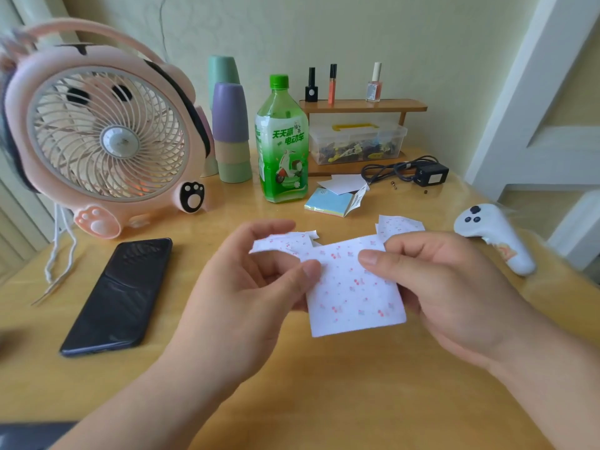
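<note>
The patterned paper (354, 287), a thin white sheet with red and grey dots folded into a shirt-like shape, is held just above the middle of the glossy wooden table (324, 401). The left hand (246, 287) pinches its left flap between thumb and forefinger, the right hand (448, 287) its upper right edge; hold both pinches close to the crease so the thin sheet folds sharply without tearing. A smooth black phone (120, 293) lies towards the left edge.

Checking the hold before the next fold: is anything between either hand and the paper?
Nothing visible. The left hand pinches the paper at its left side, the right hand at its right; phone and bottle are apart from it.
</note>
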{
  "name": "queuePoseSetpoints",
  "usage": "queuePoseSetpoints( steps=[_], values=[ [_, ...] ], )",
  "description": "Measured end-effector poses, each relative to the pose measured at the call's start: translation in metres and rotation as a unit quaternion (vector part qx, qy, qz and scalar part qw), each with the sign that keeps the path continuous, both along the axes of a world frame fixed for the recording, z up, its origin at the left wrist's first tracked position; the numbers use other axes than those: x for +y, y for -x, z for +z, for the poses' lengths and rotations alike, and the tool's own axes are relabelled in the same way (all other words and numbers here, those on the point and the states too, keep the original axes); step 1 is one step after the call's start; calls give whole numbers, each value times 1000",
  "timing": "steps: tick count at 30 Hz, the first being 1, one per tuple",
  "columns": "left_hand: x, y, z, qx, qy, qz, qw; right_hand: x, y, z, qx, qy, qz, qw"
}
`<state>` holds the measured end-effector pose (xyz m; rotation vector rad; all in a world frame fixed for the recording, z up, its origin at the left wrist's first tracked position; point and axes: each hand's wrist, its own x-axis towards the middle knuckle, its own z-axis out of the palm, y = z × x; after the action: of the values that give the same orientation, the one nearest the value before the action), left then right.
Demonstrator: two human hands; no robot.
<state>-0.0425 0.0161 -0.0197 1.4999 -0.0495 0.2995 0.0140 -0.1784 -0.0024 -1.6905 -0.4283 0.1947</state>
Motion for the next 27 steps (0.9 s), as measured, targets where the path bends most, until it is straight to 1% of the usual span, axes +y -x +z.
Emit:
queuePoseSetpoints(
  steps=[1,2,3,5,6,7,8,11,14,16,17,18,19,20,21,22,25,27],
  values=[
    [3,1,-2,-23,-41,-1,999,1,0,0,64,-31,10,997],
    [6,3,-3,-51,-102,-11,993,2,-1,0,119,-56,20,991],
    [8,5,-3,-81,-184,-24,979,2,-2,-1,162,-69,27,984],
    [10,8,-1,-132,-354,-35,925,2,-5,0,228,-88,40,969],
    [10,9,0,-151,-406,-26,901,1,-7,0,253,-100,47,961],
    [9,8,0,-163,-426,-11,890,1,-8,1,273,-111,54,954],
    [9,7,0,-176,-425,6,888,0,-8,3,287,-119,64,948],
    [5,8,2,-178,-392,66,900,-4,-8,10,318,-129,97,934],
    [2,12,7,-134,-355,100,920,-9,-11,12,315,-127,138,930],
    [0,12,7,-101,-304,100,942,-12,-12,10,271,-130,174,938],
    [0,11,5,-87,-274,98,953,-13,-13,8,232,-119,176,949],
    [0,9,2,-74,-244,97,962,-14,-13,7,170,-92,167,967],
    [0,7,0,-58,-216,95,970,-14,-11,6,84,-46,151,984],
    [0,6,-1,-42,-191,87,977,-14,-9,3,-17,5,126,992],
    [0,5,-2,-29,-168,75,982,-12,-7,0,-103,36,96,989],
    [-1,5,-2,-19,-147,62,987,-11,-6,-2,-159,47,72,984],
    [-5,5,0,9,-85,23,996,-5,-6,-12,-239,46,29,969],
    [-7,4,-3,25,-44,13,999,-1,-5,-17,-303,71,-7,950]
  ],
)
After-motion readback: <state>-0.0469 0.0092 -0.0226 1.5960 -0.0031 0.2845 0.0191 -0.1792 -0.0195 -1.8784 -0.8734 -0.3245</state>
